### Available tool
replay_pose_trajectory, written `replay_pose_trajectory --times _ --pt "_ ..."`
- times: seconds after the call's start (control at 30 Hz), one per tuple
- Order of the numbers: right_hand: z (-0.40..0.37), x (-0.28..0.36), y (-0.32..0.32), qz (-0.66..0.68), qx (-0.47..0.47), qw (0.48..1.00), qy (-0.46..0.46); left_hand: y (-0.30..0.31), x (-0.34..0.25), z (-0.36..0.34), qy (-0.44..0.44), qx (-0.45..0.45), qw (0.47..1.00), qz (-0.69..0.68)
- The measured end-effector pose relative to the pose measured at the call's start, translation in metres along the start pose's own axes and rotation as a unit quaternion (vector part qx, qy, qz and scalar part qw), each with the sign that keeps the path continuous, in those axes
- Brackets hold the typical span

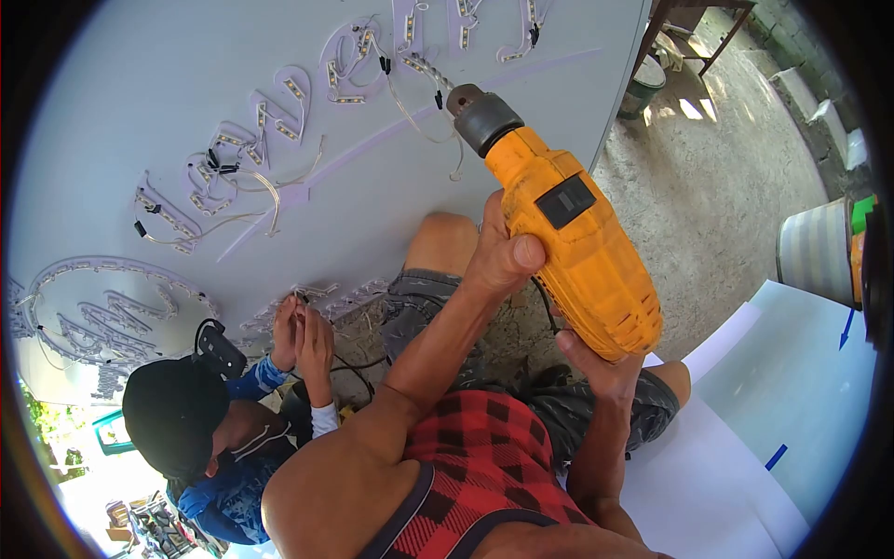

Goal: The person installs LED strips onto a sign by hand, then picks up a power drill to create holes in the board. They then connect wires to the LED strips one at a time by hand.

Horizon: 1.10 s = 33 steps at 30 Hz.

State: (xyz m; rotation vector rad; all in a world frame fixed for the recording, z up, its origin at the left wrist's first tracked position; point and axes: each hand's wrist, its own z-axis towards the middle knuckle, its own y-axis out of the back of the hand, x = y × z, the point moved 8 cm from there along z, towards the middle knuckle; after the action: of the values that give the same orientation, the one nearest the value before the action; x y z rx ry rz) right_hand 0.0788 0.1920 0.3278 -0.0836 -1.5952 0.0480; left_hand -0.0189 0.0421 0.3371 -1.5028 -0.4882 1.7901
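An orange power drill (pixel 582 247) points up and to the left, its black chuck and bit at a light panel (pixel 354 196). My left hand (pixel 507 247) is closed round the front of the drill body, thumb on its side. Lower down, my right hand (pixel 601 368) grips the drill's rear; part of its fingers is hidden. The bit's tip meets the panel among raised purple letters (pixel 358 56) that carry small LED modules, white wires and black connectors. Whether the tip touches the surface is hard to tell.
A person in a black cap (pixel 177 410) sits at the lower left, both hands at wires on the panel's lower edge. White sheets (pixel 708 456) lie at the lower right. A bucket (pixel 643 84) and a striped container (pixel 815 252) stand on the concrete floor.
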Motion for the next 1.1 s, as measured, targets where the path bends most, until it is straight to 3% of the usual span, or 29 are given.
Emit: replay_pose_trajectory --times 0.13,0.2,0.3,0.43,0.5,0.7,1.03,1.1 --pt "-0.002 -0.005 0.002 -0.045 0.007 0.999 0.000 0.002 0.001 0.001 0.004 -0.006 1.000 0.001" --pt "-0.004 0.005 -0.003 -0.099 0.008 0.993 0.065 0.005 0.004 0.003 -0.006 0.022 1.000 -0.014" --pt "-0.008 0.025 -0.016 -0.092 -0.002 0.992 0.082 0.015 0.008 0.000 -0.026 0.088 0.996 0.021" --pt "-0.026 0.034 -0.033 -0.173 0.019 0.973 0.151 0.027 0.004 -0.014 -0.037 0.047 0.998 -0.025" --pt "-0.032 0.039 -0.050 -0.218 0.044 0.960 0.171 0.029 -0.001 -0.019 -0.045 0.089 0.993 -0.066" --pt "-0.039 0.033 -0.056 -0.176 0.041 0.976 0.124 0.025 -0.007 -0.021 -0.042 0.085 0.993 -0.073" --pt "-0.032 0.041 -0.056 -0.164 0.017 0.974 0.158 0.031 -0.006 -0.021 -0.021 0.049 0.997 -0.058" --pt "-0.030 0.042 -0.058 -0.152 0.024 0.980 0.127 0.033 -0.007 -0.022 -0.020 0.042 0.996 -0.070"
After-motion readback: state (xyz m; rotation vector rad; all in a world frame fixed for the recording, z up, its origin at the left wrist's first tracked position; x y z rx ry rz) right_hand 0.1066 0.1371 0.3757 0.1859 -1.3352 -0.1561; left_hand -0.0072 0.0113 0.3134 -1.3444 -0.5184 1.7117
